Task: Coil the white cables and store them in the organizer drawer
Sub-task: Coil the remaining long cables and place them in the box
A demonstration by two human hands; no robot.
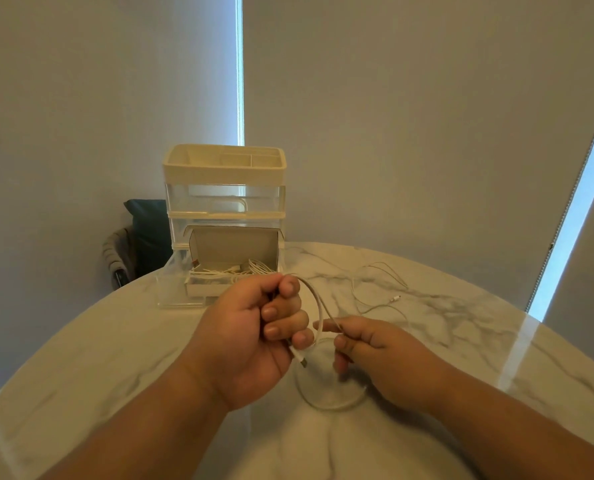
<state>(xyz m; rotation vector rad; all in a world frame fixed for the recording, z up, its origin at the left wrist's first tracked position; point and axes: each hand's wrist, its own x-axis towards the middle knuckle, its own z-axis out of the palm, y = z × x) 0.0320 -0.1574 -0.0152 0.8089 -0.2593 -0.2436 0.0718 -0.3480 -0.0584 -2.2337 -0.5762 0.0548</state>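
Two hands coiling one white cable above the marble worktop (115, 341).

The left hand (254, 337) is closed in a fist around the white cable (318, 306), whose loop arcs up from the fist, with its USB plug (301, 361) projecting below the little finger. The right hand (378, 355) pinches the same cable between thumb and forefinger, remaining fingers loosely curled; a lower loop hangs beneath both hands. A second, thinner white cable (375, 289) lies loose on the worktop to the right, well apart from the hands. One organizer (224, 188) stands at the far edge with three stacked tiers visible; its bottom drawer (233, 268) is pulled open and holds a bundle of coiled white cables (236, 270), apparently several, though the count cannot be resolved.
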